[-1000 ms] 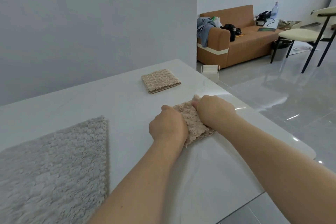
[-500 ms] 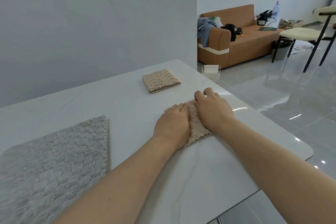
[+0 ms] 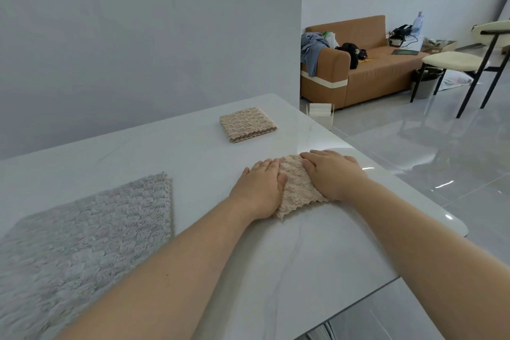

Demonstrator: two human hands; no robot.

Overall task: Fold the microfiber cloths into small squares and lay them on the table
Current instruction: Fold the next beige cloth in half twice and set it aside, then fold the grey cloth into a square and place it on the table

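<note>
A glossy white table (image 3: 248,270) with faint grey veining is seen set against a plain grey wall (image 3: 138,36). Beyond its far corner, a tan sofa (image 3: 372,72) strewn with clothes and bags, a small white box (image 3: 320,114) on the shiny tiled floor (image 3: 441,160), and a cream chair (image 3: 463,61) on black legs are visible.

A folded beige cloth (image 3: 296,188) is pressed flat on the table beneath both hands. The left hand (image 3: 260,188) is laid palm down over its left side, fingers extended and held together, nothing being gripped. The right hand (image 3: 331,174) is spread flat over its right side, fingers likewise extended. Only the strip of cloth between the 2 hands and its scalloped near edge, just behind the wrists, are left uncovered.

A second beige cloth (image 3: 248,124), already folded square, is lying well ahead of the fingertips. A grey cloth (image 3: 82,251), unfolded, is spread out well to the left of the left hand.
</note>
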